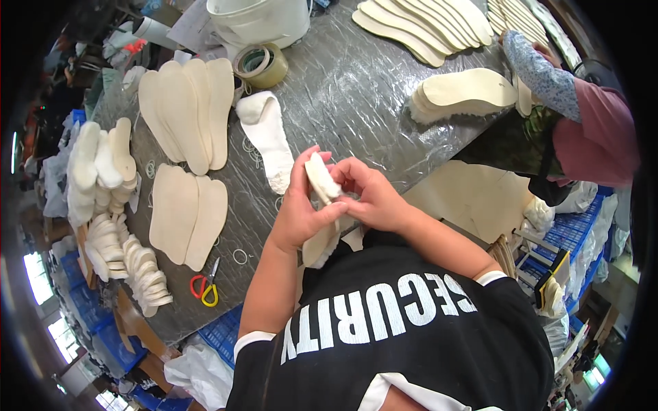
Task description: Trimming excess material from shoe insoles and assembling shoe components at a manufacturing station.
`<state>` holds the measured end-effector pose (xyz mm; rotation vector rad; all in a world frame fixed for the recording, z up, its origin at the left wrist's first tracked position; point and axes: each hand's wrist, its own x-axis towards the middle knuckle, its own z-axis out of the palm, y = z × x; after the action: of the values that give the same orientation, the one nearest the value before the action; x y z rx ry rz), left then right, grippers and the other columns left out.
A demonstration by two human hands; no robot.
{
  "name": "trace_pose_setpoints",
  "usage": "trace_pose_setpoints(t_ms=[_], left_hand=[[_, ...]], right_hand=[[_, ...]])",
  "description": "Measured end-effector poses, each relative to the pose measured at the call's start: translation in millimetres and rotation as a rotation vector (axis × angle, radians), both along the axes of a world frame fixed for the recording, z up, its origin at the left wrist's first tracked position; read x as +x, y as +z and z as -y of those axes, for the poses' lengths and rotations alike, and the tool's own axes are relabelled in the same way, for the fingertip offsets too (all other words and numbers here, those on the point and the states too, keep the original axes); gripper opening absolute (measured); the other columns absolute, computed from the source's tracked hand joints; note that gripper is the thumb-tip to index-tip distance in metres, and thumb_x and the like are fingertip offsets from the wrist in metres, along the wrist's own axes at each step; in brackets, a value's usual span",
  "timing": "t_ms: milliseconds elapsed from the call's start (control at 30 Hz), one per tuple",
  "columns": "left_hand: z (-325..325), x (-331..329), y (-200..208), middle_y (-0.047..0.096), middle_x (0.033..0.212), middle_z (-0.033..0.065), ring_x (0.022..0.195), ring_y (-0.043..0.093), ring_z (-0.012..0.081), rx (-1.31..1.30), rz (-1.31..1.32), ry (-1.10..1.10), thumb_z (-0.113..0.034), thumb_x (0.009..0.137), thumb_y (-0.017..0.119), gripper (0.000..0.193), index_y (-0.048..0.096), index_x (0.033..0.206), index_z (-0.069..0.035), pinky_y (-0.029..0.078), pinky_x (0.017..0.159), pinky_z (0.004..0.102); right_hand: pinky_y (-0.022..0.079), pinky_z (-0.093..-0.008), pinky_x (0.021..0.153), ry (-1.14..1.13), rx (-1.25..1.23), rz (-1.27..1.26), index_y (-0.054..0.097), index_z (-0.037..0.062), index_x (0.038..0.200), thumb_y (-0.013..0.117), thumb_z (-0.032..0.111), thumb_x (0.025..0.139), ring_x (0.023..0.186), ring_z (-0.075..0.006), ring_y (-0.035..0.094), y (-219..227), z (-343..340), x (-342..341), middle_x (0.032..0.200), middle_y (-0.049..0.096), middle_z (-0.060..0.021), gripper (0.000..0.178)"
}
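In front of my body, at the table's near edge, my left hand (299, 212) is wrapped round a pair of cream fleecy insoles (320, 177), which stand tilted with their edges toward me. From the other side my right hand (375, 196) has its fingers closed on the fluffy edge of the same insoles. Just beyond my left hand a white fleecy insole (266, 133) lies on the table, its far end folded over. Loose rubber bands are scattered near it, one of them a pale ring (240, 257).
Fanned insoles (185, 113) and a smaller stack (186, 212) lie on the plastic-covered table (329, 89). Scissors (205, 284) rest at the near left, with bundled insoles (144, 274) beyond. Tape rolls (264, 65) sit by a white bucket (264, 20). A co-worker's patterned sleeve (541, 75) reaches in at right.
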<state>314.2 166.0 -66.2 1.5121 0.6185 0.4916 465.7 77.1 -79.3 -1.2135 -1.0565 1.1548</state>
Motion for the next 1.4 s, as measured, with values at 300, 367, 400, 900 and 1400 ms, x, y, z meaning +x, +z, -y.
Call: trace_pose_setpoints(t_ms=[300,367,400,900,1400], left_hand=[[3.1,-8.6,-5.8,0.045,0.126,0.0120,0.115,0.048,0.0201,-0.248,0.120,0.033,-0.003,0.074,0.060,0.077,0.026,0.144,-0.003,0.038,0.102,0.0358],[-2.2,-12.9,-9.0,0.045,0.126,0.0119,0.117,0.048,0.0202,-0.373,0.217,0.054,0.000,0.073,0.055,0.074,0.027,0.142,-0.001,0.037,0.103,0.0360],[-3.0,-13.3,-8.7,0.045,0.127,0.0121,0.118,0.047,0.0202,-0.357,0.187,0.034,0.000,0.074,0.055,0.073,0.028,0.142,0.000,0.037,0.103,0.0360],[6.7,-26.3,-12.0,0.049,0.125,0.0143,0.117,0.050,0.0241,-0.356,0.173,0.064,-0.019,0.072,0.061,0.072,0.035,0.136,0.001,0.039,0.102,0.0359],[-10.6,-21.4,-15.9,0.055,0.066,0.0018,0.059,0.049,0.0071,0.194,-0.216,0.310,-0.010,0.087,0.067,0.016,0.058,0.079,0.001,0.041,0.054,0.0244]], right_hand=[[0.047,-0.0331,0.064,0.006,0.268,0.447,0.055,0.0020,0.092,0.065,0.005,0.081,0.069,-0.0156,0.056,-11.0,1.4,-7.6,0.081,0.059,-0.0053,0.015],[0.044,-0.0284,0.061,-0.041,-0.161,-0.177,0.057,0.0026,0.087,0.063,0.006,0.085,0.069,-0.0078,0.054,-12.3,4.3,-9.9,0.080,0.059,-0.0009,0.007],[0.042,-0.0249,0.060,-0.039,-0.108,-0.311,0.057,0.0035,0.089,0.061,0.008,0.088,0.071,-0.0030,0.051,-19.5,4.6,-13.9,0.081,0.058,0.0021,0.005],[0.040,-0.0220,0.064,0.043,-0.074,-0.533,0.057,0.0041,0.081,0.067,0.014,0.089,0.073,-0.0015,0.045,-11.1,-15.9,-8.8,0.074,0.053,0.0063,0.016],[0.041,-0.0339,0.053,-0.277,0.074,0.191,0.056,0.0007,0.075,0.064,0.013,0.083,0.054,-0.0218,0.050,-14.9,-2.6,-31.1,0.064,0.053,-0.0113,0.017]])
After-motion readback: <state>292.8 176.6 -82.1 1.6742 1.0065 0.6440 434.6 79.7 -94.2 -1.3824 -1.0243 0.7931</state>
